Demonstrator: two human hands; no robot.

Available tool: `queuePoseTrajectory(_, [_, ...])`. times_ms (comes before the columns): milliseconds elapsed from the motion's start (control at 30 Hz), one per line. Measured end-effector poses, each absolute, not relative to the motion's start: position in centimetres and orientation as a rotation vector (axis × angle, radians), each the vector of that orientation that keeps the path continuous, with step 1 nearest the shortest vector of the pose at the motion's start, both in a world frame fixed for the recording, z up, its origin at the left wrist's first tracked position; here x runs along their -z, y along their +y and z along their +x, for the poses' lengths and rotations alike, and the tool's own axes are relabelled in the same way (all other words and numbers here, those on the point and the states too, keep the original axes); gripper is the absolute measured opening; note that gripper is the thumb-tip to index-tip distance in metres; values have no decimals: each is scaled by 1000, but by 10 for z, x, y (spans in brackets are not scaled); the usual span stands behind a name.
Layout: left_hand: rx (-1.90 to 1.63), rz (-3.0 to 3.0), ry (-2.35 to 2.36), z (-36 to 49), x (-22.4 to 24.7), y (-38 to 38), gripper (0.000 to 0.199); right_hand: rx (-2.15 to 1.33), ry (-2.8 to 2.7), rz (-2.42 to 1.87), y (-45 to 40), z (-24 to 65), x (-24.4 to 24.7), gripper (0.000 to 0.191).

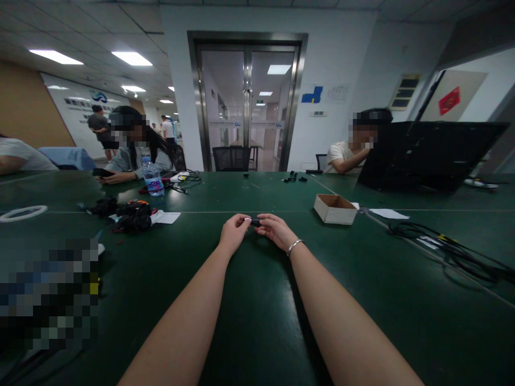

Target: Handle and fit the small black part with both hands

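Note:
Both hands meet over the green table (pixel 257 300) near the centre of the view. My left hand (pixel 234 234) pinches the left end of a small black object (pixel 255 222), where something light and tiny shows at the fingertips. Around the right end of the same object close the fingers of my right hand (pixel 277 230), whose wrist wears a silver bracelet (pixel 295 246). What exactly the black object is, I cannot make out. Right of my hands stands an open cardboard box (pixel 335 215).
Black cables (pixel 454 252) lie at the right, below a large black screen (pixel 430 155). On the left are a bottle (pixel 153 179), dark tangled gear (pixel 134 214) and a white ring (pixel 23 213). Small black pieces (pixel 293 177) lie farther back. People sit across the table.

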State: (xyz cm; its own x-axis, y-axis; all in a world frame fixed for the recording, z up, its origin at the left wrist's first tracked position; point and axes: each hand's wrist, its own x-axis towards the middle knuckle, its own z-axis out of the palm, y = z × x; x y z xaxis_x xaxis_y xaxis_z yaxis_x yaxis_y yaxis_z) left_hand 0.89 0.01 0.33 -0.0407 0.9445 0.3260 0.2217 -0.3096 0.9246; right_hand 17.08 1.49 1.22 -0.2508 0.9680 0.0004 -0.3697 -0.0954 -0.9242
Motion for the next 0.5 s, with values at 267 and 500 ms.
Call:
queuePoseTrajectory(267, [-1437, 1588, 1295, 11, -1, 1, 25, -1570, -1059, -823, 14, 171, -13, 15])
queuePoseTrajectory(500, [-1508, 1564, 1313, 8, 4, 7, 27, -1597, -1210, -856, 14, 168, -12, 18])
